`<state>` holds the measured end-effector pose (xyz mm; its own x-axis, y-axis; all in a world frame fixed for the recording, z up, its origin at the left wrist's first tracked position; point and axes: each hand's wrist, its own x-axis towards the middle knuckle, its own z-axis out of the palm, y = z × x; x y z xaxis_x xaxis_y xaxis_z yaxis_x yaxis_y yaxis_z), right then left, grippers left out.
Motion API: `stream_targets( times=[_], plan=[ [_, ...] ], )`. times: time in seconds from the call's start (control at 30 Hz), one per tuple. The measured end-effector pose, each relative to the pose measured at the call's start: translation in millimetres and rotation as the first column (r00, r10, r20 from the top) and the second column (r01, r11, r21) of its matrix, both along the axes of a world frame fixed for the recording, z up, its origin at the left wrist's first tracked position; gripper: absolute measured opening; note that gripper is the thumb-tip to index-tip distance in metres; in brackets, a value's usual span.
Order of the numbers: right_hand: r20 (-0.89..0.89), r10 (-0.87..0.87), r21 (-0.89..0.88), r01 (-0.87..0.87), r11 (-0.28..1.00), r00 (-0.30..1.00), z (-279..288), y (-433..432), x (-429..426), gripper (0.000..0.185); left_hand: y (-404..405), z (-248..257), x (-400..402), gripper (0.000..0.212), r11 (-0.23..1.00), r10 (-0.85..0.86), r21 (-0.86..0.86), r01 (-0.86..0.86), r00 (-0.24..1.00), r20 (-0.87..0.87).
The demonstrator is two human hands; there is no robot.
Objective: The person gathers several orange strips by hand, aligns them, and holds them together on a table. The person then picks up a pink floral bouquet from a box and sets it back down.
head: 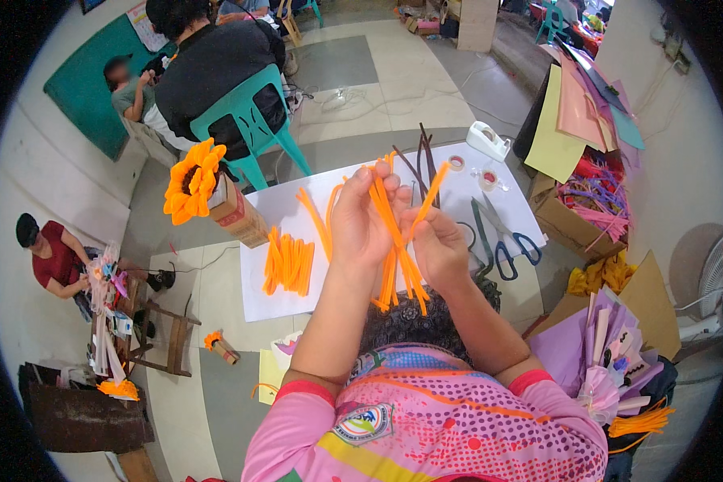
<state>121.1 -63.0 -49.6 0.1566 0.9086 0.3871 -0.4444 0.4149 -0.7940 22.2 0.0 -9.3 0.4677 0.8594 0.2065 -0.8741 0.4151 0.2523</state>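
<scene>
My left hand (pixel 361 220) is closed around several orange chenille stems (pixel 411 278), whose lower ends hang past my wrists. Between the thumb and fingers of my right hand (pixel 441 247) is one orange chenille stem (pixel 432 194), its upper end pointing up and to the right. Both hands are close together above a white board (pixel 271 310). Folded orange stem pieces (pixel 288 262) lie in a row left of my left forearm. Loose orange stems (pixel 314 217) rest just beside my left hand. Dark brown stems (pixel 425 159) lie beyond my fingers.
Blue-handled scissors (pixel 506 241), tape rolls (pixel 488 179) and a white tape dispenser (pixel 488 141) sit on the right. An orange flower (pixel 194 181) stands in a cardboard box (pixel 238 220) at left. A green chair (pixel 247 114) holds a seated person. Another person (pixel 60 259) works at far left.
</scene>
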Motion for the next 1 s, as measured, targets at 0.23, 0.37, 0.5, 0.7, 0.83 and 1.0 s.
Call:
stream_targets(
  times=[0.23, 0.37, 0.5, 0.7, 0.83, 1.0],
  plan=[
    [0.042, 0.104, -0.010, -0.104, 0.995, 0.994, 8.3, 2.4, 9.1, 0.006, 1.7, -6.7, -3.0, 0.022, 0.992, -0.059, 0.116, 0.058, 0.998, 0.008],
    [0.021, 0.160, -0.049, -0.159, 0.986, 0.987, 8.8, 1.9, 12.5, 0.006, -2.6, -1.0, -0.2, 0.023, 0.995, -0.060, 0.080, 0.060, 0.998, -0.013],
    [-0.071, 0.238, -0.046, -0.241, 0.969, 0.969, 10.1, 3.3, 11.6, 0.007, 3.3, -12.3, -4.7, 0.025, 0.985, -0.128, 0.118, 0.123, 0.991, 0.035],
    [-0.127, 0.262, -0.047, -0.269, 0.962, 0.957, 11.7, 2.2, 11.7, 0.006, 2.1, -11.6, -4.4, 0.023, 0.985, -0.134, 0.115, 0.132, 0.991, 0.013],
    [-0.121, 0.264, -0.043, -0.270, 0.962, 0.957, 12.6, 2.0, 11.0, 0.006, 1.0, -8.6, -1.7, 0.020, 0.983, -0.109, 0.156, 0.096, 0.991, 0.073],
    [-0.160, 0.260, -0.066, -0.273, 0.960, 0.952, 11.1, 2.0, 10.9, 0.004, 1.3, -9.3, -1.2, 0.017, 0.987, -0.082, 0.144, 0.072, 0.995, 0.065]
  ],
)
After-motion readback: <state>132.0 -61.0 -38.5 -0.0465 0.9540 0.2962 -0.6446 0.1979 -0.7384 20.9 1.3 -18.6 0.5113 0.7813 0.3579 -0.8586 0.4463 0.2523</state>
